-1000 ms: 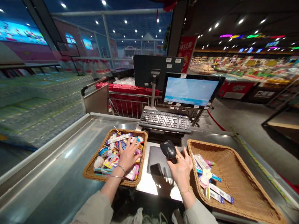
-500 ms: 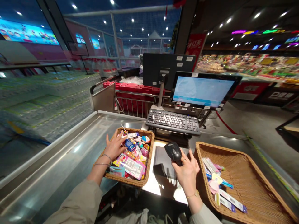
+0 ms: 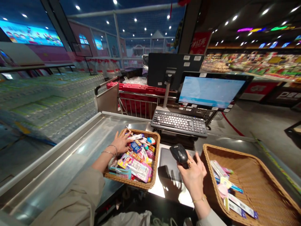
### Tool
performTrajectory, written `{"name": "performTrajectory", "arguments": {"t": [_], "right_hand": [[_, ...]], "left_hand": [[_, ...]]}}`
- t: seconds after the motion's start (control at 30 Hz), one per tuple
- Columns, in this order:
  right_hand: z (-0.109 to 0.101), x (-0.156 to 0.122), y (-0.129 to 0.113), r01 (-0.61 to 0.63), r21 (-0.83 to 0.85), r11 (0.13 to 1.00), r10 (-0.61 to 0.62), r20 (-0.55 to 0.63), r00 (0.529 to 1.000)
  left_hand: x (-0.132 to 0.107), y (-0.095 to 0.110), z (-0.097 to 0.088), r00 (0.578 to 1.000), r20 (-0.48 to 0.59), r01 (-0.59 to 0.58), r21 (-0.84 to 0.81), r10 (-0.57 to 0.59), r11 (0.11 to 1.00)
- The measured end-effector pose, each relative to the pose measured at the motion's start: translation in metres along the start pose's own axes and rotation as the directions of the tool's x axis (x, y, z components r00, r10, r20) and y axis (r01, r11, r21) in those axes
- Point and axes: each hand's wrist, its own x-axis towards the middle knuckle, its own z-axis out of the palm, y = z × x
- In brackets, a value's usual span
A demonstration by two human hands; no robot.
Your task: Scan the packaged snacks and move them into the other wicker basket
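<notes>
L hand [image 3: 122, 142], fingers spread, rests on packets [image 3: 136, 166] in the basket [image 3: 141, 185] front-left of the keyboard [image 3: 180, 123]. R hand [image 3: 194, 174] wrapped round scanner [image 3: 180, 153], just in front of keyboard, over the worktop [image 3: 77, 157]. 2nd basket [image 3: 258, 185] front-right.

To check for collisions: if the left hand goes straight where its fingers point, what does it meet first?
Probably the small packets heaped in the wicker basket; the left hand looks nearly on them.

A supermarket checkout: till screen [image 3: 210, 91], keyboard [image 3: 180, 123], stocked shelves [image 3: 249, 64] behind.
</notes>
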Motion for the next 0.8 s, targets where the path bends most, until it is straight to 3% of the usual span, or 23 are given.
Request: {"name": "performTrajectory", "arguments": {"t": [0.3, 0.5, 0.8], "right_hand": [[0.005, -0.002, -0.008, -0.018, 0.007, 1.000, 0.018, -0.023, 1.000], [0.008, -0.005, -0.013, -0.001, -0.005, 1.000, 0.001, -0.034, 0.999], [0.003, -0.010, -0.014, 0.012, -0.020, 1.000, -0.013, -0.058, 0.998]], "left_hand": [[0.015, -0.004, -0.001, 0.996, 0.057, -0.069, 0.002, 0.068, 0.998], [0.014, -0.010, -0.001, 0.996, -0.012, -0.093, -0.016, 0.093, 0.996], [0.014, -0.007, 0.015, 0.993, -0.069, -0.098, -0.057, 0.094, 0.994]]}}
